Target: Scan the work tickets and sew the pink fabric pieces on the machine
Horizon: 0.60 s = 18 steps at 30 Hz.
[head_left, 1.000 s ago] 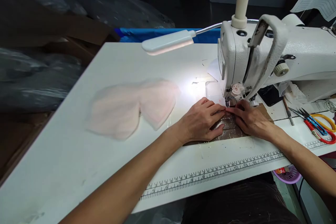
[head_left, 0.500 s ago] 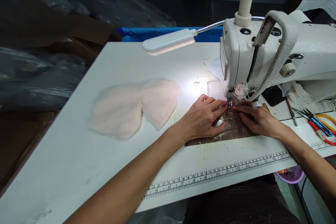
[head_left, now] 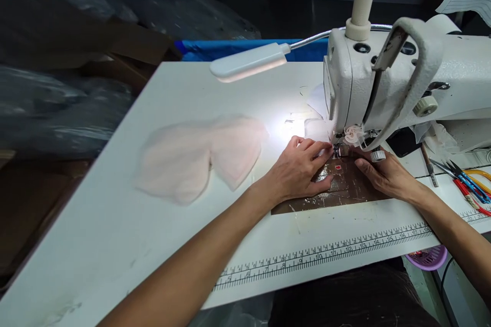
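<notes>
My left hand (head_left: 303,168) lies on the brown plate (head_left: 297,207) of a white sewing machine (head_left: 339,71). Its fingertips reach the presser foot (head_left: 337,150) from the left, and its thumb is spread away. To the right of the foot is my right hand (head_left: 385,173), thumb apart from the fingers, whose tips are partly hidden behind the machine's parts. Whatever lies under the foot is too small to make out. A small red mark (head_left: 338,167) shows on the plate between the hands. Pale pink ruffled fabric (head_left: 353,134) hangs beside the needle area.
Pale pink fabric pieces (head_left: 199,158) lie on the white table (head_left: 115,225) at left. A lamp (head_left: 251,62) hangs over the table. Scissors and snips (head_left: 468,181) lie at right near a dark phone-like object (head_left: 402,142). A printed ruler (head_left: 318,256) runs along the front edge.
My right hand has drawn slightly right, away from the presser foot, and its thumb has lifted off toward the right. My left hand stays nearly in place. The view has shifted slightly.
</notes>
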Available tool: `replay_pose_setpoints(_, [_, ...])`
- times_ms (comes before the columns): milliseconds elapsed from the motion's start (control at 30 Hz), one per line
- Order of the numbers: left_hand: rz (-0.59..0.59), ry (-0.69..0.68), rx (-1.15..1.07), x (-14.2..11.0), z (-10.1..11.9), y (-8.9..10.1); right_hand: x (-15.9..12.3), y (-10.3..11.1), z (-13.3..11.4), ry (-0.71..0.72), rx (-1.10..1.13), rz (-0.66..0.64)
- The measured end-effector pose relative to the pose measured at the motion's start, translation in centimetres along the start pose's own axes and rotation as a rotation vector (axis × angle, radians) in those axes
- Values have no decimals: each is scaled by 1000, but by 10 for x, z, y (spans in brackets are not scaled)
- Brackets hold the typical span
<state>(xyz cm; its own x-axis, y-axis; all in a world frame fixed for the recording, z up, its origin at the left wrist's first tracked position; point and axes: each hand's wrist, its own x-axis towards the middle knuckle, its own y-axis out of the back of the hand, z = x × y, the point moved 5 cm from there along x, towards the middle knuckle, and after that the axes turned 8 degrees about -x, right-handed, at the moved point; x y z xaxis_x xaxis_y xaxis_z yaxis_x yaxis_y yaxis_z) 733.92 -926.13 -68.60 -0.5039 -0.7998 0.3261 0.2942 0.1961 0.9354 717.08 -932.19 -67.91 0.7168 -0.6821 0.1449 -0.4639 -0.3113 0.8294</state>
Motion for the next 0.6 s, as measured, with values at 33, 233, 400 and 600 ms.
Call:
replay_pose_setpoints(33, [18, -1, 10, 0, 0, 0, -3, 1, -1, 8, 15, 6])
replay_pose_setpoints(233, [132, 75, -13, 0, -2, 3, -6, 0, 9, -52, 53, 85])
replay_pose_setpoints(400, [276, 58, 23, 6, -3, 8, -1, -2, 13, -38, 68, 61])
replay_pose_setpoints(600, [524, -248, 374, -4, 15, 51, -33, 38, -46, 214, 2, -79])
